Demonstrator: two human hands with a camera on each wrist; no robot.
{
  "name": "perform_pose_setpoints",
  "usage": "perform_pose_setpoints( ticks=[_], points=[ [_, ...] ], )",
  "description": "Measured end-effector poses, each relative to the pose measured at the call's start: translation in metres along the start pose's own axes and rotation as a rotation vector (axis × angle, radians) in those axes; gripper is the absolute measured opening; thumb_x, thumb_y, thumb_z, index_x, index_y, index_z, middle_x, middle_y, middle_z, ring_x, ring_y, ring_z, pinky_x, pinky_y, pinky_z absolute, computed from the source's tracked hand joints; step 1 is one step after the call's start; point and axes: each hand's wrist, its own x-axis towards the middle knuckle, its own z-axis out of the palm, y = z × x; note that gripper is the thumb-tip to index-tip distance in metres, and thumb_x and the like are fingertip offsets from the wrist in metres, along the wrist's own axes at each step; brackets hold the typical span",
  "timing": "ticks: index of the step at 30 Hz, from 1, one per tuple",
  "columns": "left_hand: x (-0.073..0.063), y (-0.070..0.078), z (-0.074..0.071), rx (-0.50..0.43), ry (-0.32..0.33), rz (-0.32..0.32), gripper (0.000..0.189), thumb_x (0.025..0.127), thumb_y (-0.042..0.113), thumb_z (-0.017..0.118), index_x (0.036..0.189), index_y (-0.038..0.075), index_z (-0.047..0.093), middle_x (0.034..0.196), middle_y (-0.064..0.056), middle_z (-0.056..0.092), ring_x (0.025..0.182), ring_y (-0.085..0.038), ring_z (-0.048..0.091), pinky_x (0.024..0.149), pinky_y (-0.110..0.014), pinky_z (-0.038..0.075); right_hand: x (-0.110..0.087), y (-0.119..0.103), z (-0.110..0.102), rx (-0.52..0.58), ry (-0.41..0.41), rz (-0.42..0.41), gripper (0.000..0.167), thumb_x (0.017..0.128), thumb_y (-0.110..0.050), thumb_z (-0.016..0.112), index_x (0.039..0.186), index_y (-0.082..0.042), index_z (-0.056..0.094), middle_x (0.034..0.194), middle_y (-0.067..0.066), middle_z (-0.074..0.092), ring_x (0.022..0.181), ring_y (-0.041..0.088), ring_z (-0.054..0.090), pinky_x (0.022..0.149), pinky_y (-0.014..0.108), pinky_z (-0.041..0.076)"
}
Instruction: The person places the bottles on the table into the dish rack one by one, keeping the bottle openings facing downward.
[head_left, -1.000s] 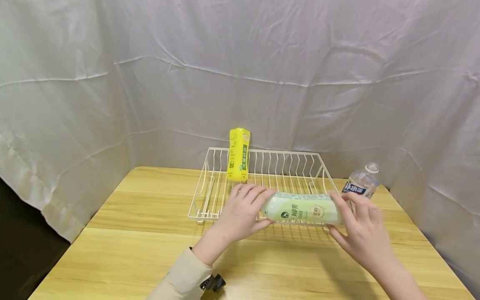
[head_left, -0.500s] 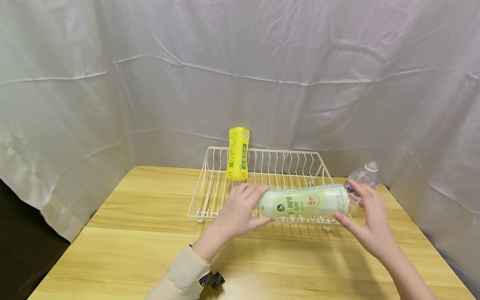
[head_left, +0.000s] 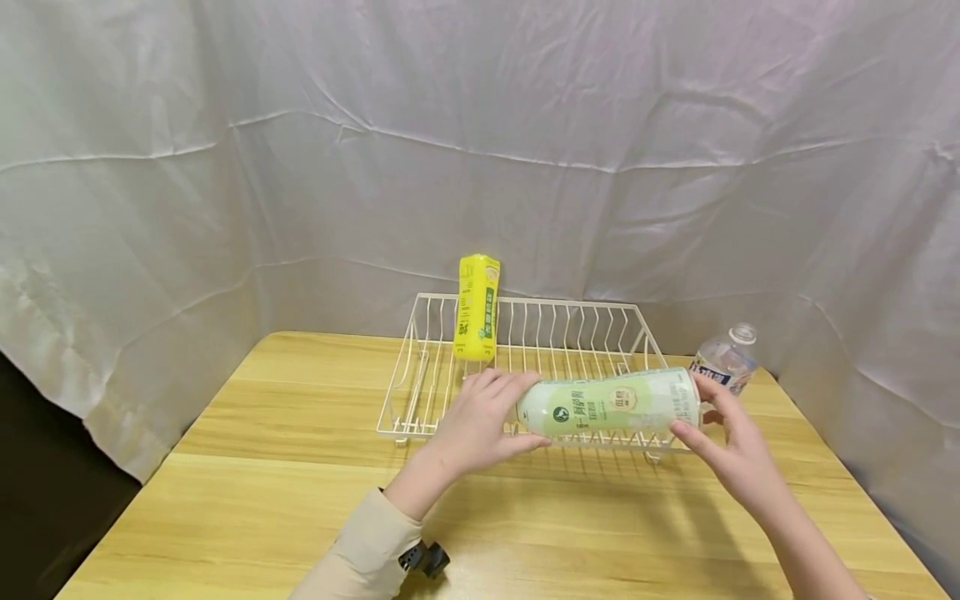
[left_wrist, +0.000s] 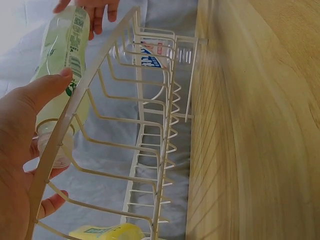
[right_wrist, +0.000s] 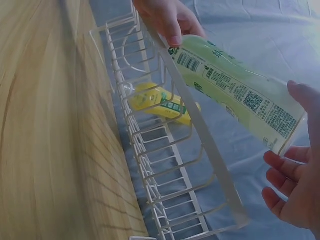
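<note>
A pale green plastic drink bottle lies sideways in the air above the front rim of a white wire dish rack. My left hand grips its neck end; the left wrist view shows the thumb across the bottle and its clear neck by the fingers. At the base end, my right hand holds the bottle between thumb and fingers, as the right wrist view also shows for the bottle. A yellow bottle leans base toward me in the rack's back left, its neck hidden.
A clear capless bottle with a blue and white label stands right of the rack, partly behind my right hand. The wooden table reaches grey curtains at the back and sides. A black device sits at the left sleeve.
The green bottle has shifted slightly left and its base end has risen. My right hand loosened, slid toward the base, then closed in on it. My left hand has barely moved.
</note>
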Motion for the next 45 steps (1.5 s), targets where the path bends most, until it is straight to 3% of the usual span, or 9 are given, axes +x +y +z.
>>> perform_pose_setpoints(
  ticks=[8, 14, 22, 27, 30, 35, 45],
  points=[
    [-0.001, -0.001, -0.001, 0.003, -0.012, 0.008, 0.076, 0.076, 0.056, 0.074, 0.138, 0.019, 0.051, 0.125, 0.005, 0.066, 0.114, -0.014, 0.056, 0.103, -0.039, 0.046, -0.001, -0.002, -0.001, 0.005, -0.012, 0.024, 0.062, 0.085, 0.001, 0.067, 0.142, -0.008, 0.044, 0.106, -0.018, 0.055, 0.09, 0.002, 0.05, 0.071, 0.016, 0.044],
    [-0.001, 0.0, -0.001, 0.014, -0.021, 0.009, 0.078, 0.078, 0.054, 0.072, 0.142, 0.019, 0.046, 0.128, 0.005, 0.064, 0.117, -0.014, 0.056, 0.106, -0.04, 0.044, -0.002, -0.006, -0.001, 0.036, 0.008, 0.026, 0.063, 0.083, 0.005, 0.067, 0.14, -0.007, 0.044, 0.108, -0.017, 0.055, 0.087, 0.004, 0.052, 0.067, 0.015, 0.047],
    [0.0, -0.001, -0.002, 0.016, 0.005, -0.01, 0.074, 0.084, 0.05, 0.069, 0.145, 0.016, 0.043, 0.131, 0.001, 0.062, 0.121, -0.019, 0.055, 0.11, -0.045, 0.041, -0.001, -0.009, -0.005, 0.142, 0.076, 0.015, 0.063, 0.082, 0.014, 0.061, 0.139, -0.01, 0.046, 0.111, -0.011, 0.054, 0.091, 0.008, 0.049, 0.069, 0.014, 0.047],
    [-0.001, -0.006, -0.006, 0.069, -0.039, -0.045, 0.075, 0.087, 0.055, 0.063, 0.148, 0.018, 0.039, 0.139, -0.002, 0.057, 0.13, -0.026, 0.05, 0.115, -0.052, 0.035, 0.0, -0.006, -0.014, 0.203, 0.132, 0.01, 0.061, 0.082, 0.016, 0.059, 0.136, -0.011, 0.049, 0.11, -0.009, 0.055, 0.09, 0.009, 0.048, 0.071, 0.013, 0.044],
    [-0.001, -0.013, -0.009, 0.1, -0.079, -0.083, 0.077, 0.088, 0.059, 0.059, 0.15, 0.02, 0.035, 0.144, -0.003, 0.052, 0.134, -0.029, 0.045, 0.116, -0.056, 0.031, 0.0, -0.004, -0.021, 0.223, 0.167, 0.008, 0.061, 0.082, 0.017, 0.059, 0.136, -0.01, 0.049, 0.107, -0.007, 0.055, 0.09, 0.01, 0.047, 0.074, 0.014, 0.041],
    [-0.002, -0.026, -0.016, 0.153, -0.145, -0.198, 0.078, 0.089, 0.068, 0.05, 0.152, 0.026, 0.031, 0.151, -0.004, 0.043, 0.143, -0.031, 0.035, 0.117, -0.063, 0.023, 0.001, -0.002, -0.03, 0.109, 0.205, 0.006, 0.062, 0.083, 0.014, 0.061, 0.138, -0.011, 0.047, 0.104, -0.008, 0.054, 0.094, 0.007, 0.046, 0.08, 0.012, 0.039],
    [-0.008, -0.06, -0.029, 0.15, -0.156, -0.419, 0.078, 0.089, 0.071, 0.046, 0.15, 0.024, 0.036, 0.157, -0.009, 0.034, 0.149, -0.035, 0.022, 0.117, -0.069, 0.011, 0.001, 0.0, -0.042, 0.064, 0.282, 0.027, 0.063, 0.083, 0.014, 0.062, 0.139, -0.012, 0.046, 0.105, -0.013, 0.055, 0.095, 0.001, 0.048, 0.083, 0.011, 0.035]
  ],
)
